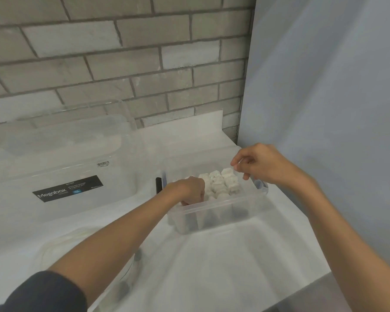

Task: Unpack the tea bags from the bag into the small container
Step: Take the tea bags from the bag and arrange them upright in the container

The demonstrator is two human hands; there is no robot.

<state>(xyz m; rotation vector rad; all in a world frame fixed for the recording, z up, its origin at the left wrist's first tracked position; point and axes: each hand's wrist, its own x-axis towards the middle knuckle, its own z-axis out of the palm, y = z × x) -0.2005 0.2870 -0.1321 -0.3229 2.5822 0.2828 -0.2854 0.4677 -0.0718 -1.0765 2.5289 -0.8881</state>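
Observation:
A small clear plastic container point(223, 208) stands on the white counter, near the right wall. Several white tea bags point(221, 183) are packed upright in rows inside it. My left hand point(189, 191) reaches down into the container's left part with its fingers curled, its fingertips hidden among the tea bags; what it holds cannot be seen. My right hand point(254, 163) hovers over the container's far right corner, fingers loosely curled, thumb and forefinger close together near the rim. A clear plastic bag point(81, 248) lies crumpled on the counter under my left forearm.
A large clear storage box point(61, 167) with a black "Megabox" label stands at the left against the grey brick wall. A black clip point(158, 185) sits at the small container's left end. A pale blue wall point(324, 86) closes the right side. The counter's front edge runs at lower right.

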